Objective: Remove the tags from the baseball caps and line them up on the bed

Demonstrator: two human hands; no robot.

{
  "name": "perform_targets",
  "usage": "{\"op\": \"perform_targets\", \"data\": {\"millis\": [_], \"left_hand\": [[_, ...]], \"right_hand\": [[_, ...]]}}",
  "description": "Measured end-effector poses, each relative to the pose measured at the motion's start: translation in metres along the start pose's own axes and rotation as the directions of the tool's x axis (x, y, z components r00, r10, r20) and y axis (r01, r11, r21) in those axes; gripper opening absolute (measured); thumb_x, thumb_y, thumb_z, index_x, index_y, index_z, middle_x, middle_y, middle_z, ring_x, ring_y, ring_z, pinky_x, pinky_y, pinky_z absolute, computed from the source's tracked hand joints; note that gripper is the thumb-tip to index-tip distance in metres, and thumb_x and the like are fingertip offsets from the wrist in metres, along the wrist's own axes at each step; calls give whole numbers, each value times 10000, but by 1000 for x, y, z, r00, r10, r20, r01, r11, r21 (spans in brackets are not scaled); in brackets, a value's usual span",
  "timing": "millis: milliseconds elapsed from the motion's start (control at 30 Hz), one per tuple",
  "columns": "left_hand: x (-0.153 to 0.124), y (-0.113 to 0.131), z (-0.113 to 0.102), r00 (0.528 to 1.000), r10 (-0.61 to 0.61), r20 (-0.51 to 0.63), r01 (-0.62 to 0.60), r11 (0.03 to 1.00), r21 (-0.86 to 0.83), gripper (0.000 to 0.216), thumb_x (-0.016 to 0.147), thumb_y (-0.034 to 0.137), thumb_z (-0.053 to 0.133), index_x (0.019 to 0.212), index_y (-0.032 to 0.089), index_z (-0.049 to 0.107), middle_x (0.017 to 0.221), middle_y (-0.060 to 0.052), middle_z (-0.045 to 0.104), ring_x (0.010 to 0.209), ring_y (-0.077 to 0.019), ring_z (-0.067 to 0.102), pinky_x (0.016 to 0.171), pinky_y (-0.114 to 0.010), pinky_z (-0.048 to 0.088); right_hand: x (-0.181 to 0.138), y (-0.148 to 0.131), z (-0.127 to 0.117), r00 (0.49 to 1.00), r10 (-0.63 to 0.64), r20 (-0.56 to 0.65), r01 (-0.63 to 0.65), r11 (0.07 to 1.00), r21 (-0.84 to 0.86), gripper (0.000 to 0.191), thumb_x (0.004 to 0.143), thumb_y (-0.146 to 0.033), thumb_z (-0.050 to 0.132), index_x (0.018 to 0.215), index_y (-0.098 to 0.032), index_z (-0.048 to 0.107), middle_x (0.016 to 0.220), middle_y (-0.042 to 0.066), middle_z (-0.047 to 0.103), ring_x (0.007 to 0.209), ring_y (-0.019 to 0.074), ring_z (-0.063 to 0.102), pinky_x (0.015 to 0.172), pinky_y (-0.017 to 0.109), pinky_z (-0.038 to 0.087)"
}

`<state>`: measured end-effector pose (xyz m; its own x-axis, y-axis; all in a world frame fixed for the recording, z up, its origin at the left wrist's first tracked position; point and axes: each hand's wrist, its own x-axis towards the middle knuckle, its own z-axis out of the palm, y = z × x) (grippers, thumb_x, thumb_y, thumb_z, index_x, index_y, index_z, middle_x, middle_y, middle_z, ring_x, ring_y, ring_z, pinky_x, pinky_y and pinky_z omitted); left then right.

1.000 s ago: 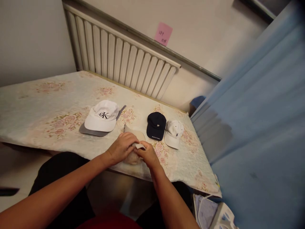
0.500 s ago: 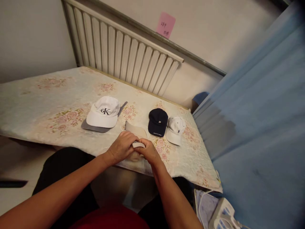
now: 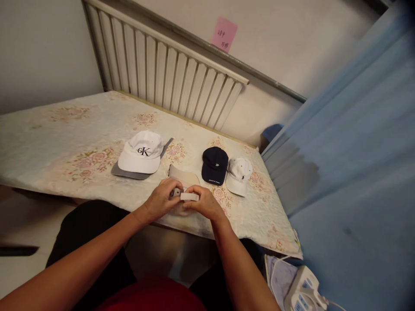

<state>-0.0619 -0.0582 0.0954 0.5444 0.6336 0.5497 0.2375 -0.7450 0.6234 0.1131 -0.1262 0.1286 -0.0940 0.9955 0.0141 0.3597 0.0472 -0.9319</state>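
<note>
A beige cap (image 3: 184,176) lies at the near edge of the bed, its brim pointing away from me. My left hand (image 3: 164,197) is closed on one end of its back strap, where a small metal buckle shows between the fingers. With thumb and fingers, my right hand (image 3: 205,203) pinches the pale strap (image 3: 189,197) on the other side. Both hands cover much of the cap's crown. Left of them, a white cap (image 3: 142,151) with black letters rests on a grey cap (image 3: 134,174). To the right sit a navy cap (image 3: 215,166) and another white cap (image 3: 239,175), side by side.
The caps are on a floral-covered bed (image 3: 74,142) against a white radiator (image 3: 162,65). A blue curtain (image 3: 350,172) hangs on the right. At the lower right stands a white device with blue markings (image 3: 303,289) and a cord.
My hands have drawn slightly apart. The buckle end in my left hand and the strap in my right hand now show more clearly. The other caps have stayed put.
</note>
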Motion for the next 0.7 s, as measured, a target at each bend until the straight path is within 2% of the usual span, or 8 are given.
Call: {"op": "perform_targets", "data": {"millis": [167, 300, 400, 533, 700], "left_hand": [[-6, -4, -10, 1000, -23, 5, 23, 999, -32, 92, 770, 210, 530, 858, 199, 550, 848, -27, 599, 843, -191, 551, 788, -324, 432], [-11, -8, -16, 1000, 11, -19, -12, 1000, -18, 81, 809, 208, 543, 886, 192, 559, 861, -37, 586, 859, -195, 530, 793, -336, 433], [-15, -12, -20, 998, 36, -53, -37, 999, -10, 81, 835, 235, 578, 907, 198, 569, 899, -46, 606, 912, -201, 527, 839, -350, 432], [-19, -17, -24, 989, 57, -134, -50, 997, 60, 105, 834, 251, 609, 922, 198, 584, 949, -60, 622, 955, -215, 528, 867, -374, 418], [-23, -18, -27, 980, 32, -195, -11, 994, 107, 89, 818, 237, 613, 903, 212, 614, 994, -62, 614, 997, -231, 521, 892, -400, 399]], "right_hand": [[1, -7, -8, 983, -5, 183, -4, 999, 45, 380, 588, -331, 808, 916, -195, 672, 735, -37, 569, 662, 118, 491, 625, 230, 383], [6, -11, -9, 970, -9, 243, -2, 999, 44, 383, 576, -314, 821, 908, -195, 674, 736, -38, 568, 651, 107, 467, 595, 218, 355], [10, -11, -6, 956, -9, 292, -21, 995, 98, 334, 599, -310, 809, 878, -192, 667, 658, -58, 517, 595, 89, 419, 553, 208, 309], [15, -10, -1, 963, -1, 270, -42, 988, 151, 213, 688, -341, 735, 786, -173, 648, 592, -67, 463, 536, 71, 366, 511, 205, 257], [21, -10, 4, 977, 23, 211, -66, 978, 196, 218, 728, -373, 681, 753, -164, 624, 586, -43, 530, 515, 80, 426, 494, 207, 298]]}}
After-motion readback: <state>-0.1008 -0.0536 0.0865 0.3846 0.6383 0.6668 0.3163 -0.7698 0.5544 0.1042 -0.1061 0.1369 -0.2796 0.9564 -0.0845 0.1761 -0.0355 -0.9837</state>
